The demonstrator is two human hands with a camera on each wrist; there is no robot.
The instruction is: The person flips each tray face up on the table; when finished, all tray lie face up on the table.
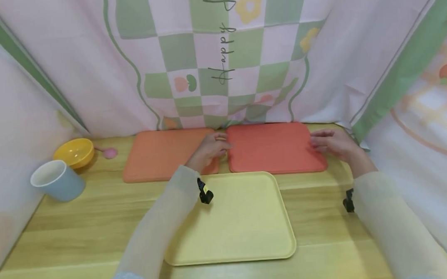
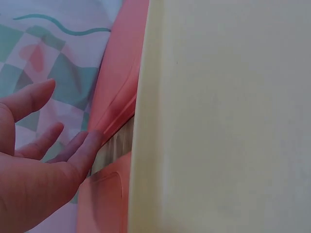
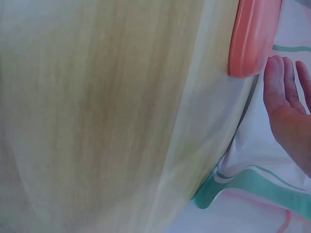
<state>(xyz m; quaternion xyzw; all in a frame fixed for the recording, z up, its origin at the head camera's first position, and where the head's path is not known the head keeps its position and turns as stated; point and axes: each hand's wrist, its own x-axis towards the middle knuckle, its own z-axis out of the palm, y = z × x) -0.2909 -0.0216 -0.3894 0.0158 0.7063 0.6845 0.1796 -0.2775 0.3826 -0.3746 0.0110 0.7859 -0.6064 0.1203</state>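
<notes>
A red tray (image 1: 272, 147) lies flat at the back of the table, in front of the curtain. Its left edge meets the fingertips of my left hand (image 1: 210, 149), whose fingers are loosely extended. At the opposite edge is my right hand (image 1: 336, 143), fingers nearly straight and fingertips at the tray's side. The left wrist view has the left hand (image 2: 41, 165) with thumb and fingers spread apart, one fingertip against the red rim. An orange tray (image 1: 164, 152) sits under and beside the left hand. Nearer me lies a pale yellow tray (image 1: 245, 213), partly covered by the left forearm.
On the far left of the wooden table (image 1: 81, 237) stand a light blue cup (image 1: 62, 184) and a yellow bowl (image 1: 74, 153), with a pink spoon (image 1: 109, 152) beside the bowl. A checkered curtain (image 1: 212, 52) hangs behind the trays, and printed cloth closes off both sides.
</notes>
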